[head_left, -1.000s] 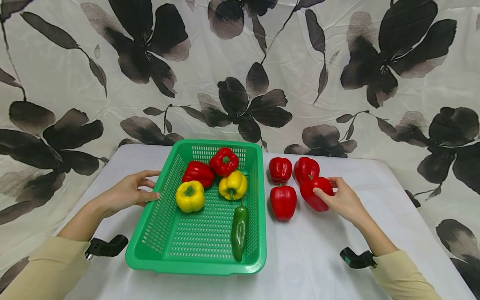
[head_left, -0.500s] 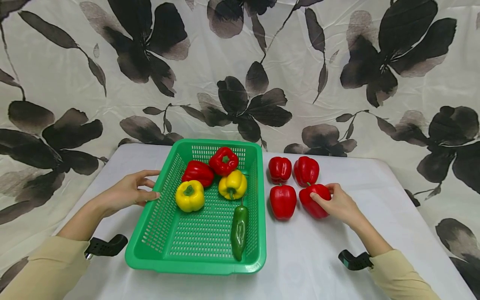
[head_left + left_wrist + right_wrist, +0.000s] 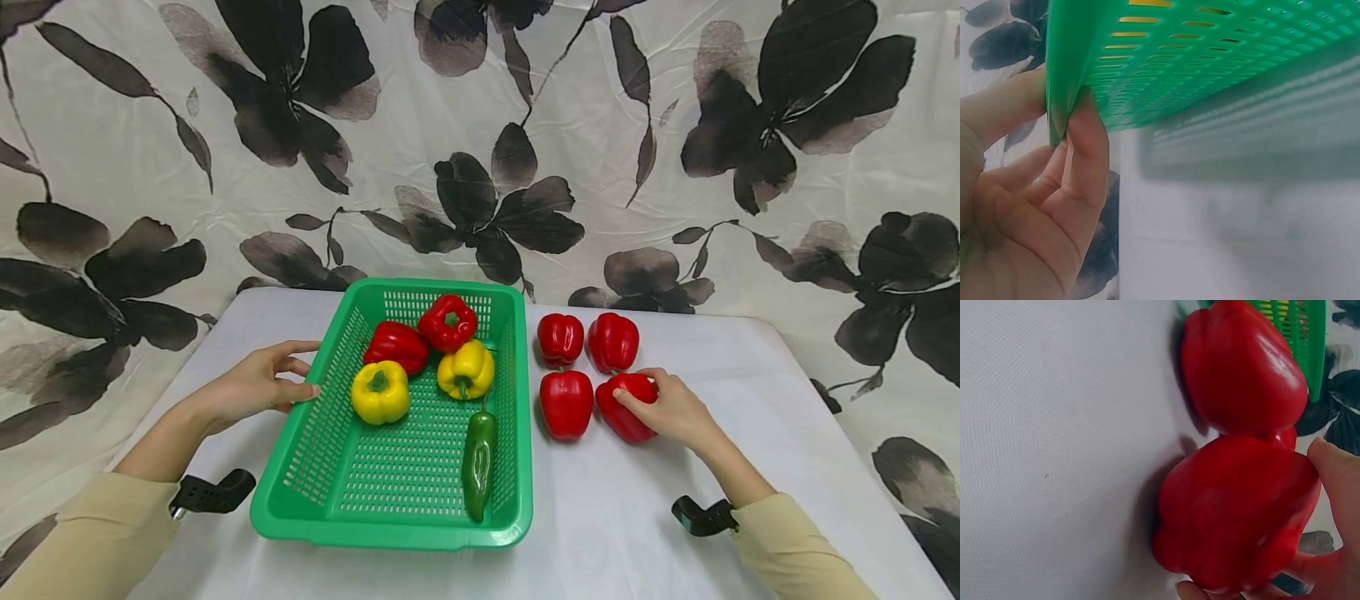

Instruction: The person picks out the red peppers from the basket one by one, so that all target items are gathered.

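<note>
My left hand (image 3: 251,385) pinching green basket (image 3: 390,535), right hand (image 3: 678,408) holding one of four red bell peppers (image 3: 621,422) right of it, five peppers (image 3: 465,369) inside

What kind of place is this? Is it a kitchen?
I can't rule out a kitchen, but it looks more like a table set up for filming: a white table, a flowery cloth right behind it, and a black gadget, perhaps a camera, at each wrist.
</note>
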`<act>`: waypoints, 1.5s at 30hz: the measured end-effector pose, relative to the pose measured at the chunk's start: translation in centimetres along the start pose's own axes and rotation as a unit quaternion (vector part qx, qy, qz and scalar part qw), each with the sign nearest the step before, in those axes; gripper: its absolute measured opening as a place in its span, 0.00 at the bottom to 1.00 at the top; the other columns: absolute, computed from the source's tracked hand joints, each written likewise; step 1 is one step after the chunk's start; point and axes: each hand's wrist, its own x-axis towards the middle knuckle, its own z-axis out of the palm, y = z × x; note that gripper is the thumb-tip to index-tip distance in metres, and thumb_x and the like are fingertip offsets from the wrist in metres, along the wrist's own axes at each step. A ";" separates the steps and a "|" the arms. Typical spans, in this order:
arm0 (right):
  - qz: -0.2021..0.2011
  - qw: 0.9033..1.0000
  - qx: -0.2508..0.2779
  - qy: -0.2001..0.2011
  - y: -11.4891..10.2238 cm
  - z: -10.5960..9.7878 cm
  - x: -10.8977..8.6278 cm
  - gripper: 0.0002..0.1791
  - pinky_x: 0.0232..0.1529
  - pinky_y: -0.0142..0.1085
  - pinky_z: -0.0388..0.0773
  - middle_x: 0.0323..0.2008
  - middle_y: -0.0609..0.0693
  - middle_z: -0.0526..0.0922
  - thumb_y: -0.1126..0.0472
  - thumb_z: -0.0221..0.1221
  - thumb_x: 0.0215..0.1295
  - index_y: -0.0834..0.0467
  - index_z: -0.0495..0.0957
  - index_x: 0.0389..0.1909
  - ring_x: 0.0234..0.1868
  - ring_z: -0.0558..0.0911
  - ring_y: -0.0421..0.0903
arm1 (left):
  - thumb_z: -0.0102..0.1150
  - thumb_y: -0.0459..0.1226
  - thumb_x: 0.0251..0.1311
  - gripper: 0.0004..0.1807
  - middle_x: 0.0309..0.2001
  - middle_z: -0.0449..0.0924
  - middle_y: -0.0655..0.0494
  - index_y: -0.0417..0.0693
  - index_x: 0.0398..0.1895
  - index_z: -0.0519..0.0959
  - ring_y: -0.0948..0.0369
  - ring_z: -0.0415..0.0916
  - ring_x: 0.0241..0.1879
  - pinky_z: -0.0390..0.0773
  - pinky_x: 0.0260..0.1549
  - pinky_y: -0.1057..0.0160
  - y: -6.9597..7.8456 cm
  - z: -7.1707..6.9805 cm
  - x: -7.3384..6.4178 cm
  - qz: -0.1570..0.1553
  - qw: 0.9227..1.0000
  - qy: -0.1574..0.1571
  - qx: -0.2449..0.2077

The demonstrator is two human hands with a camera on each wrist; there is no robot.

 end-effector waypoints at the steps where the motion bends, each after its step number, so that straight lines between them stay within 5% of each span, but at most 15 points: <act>1: -0.001 1.000 -0.002 0.000 0.0 0.0 0.0 0.40 0.35 0.45 0.81 0.49 0.67 0.70 0.42 0.58 0.57 0.68 0.60 0.59 0.48 0.73 0.61 | 0.62 0.40 0.55 0.45 0.50 0.69 0.38 0.40 0.70 0.47 0.54 0.79 0.34 0.81 0.35 0.58 0.0 0.0 0.0 0.000 1.000 0.000 0.000; 13: -0.008 1.000 -0.005 -0.012 0.1 -0.1 0.1 0.41 0.35 0.46 0.81 0.49 0.68 0.70 0.41 0.56 0.58 0.69 0.60 0.61 0.47 0.72 0.62 | 0.61 0.39 0.56 0.44 0.49 0.69 0.37 0.40 0.71 0.47 0.54 0.79 0.34 0.81 0.36 0.57 0.2 0.1 -0.1 -0.002 1.000 0.001 -0.004; 21: -0.010 0.999 0.018 -0.030 0.2 -0.5 -0.3 0.40 0.27 0.37 0.81 0.50 0.68 0.70 0.41 0.54 0.61 0.67 0.59 0.62 0.42 0.75 0.57 | 0.61 0.39 0.56 0.44 0.49 0.69 0.38 0.41 0.71 0.47 0.54 0.79 0.35 0.81 0.36 0.57 0.1 0.1 0.0 -0.001 1.000 -0.002 -0.008; 45: 0.021 0.995 0.081 -0.055 0.9 -1.0 -1.2 0.34 0.32 0.39 0.82 0.54 0.70 0.67 0.48 0.54 0.64 0.67 0.57 0.61 0.42 0.78 0.55 | 0.61 0.39 0.56 0.45 0.50 0.69 0.37 0.40 0.71 0.46 0.54 0.79 0.35 0.81 0.36 0.57 0.2 0.0 0.0 0.003 1.000 -0.005 -0.006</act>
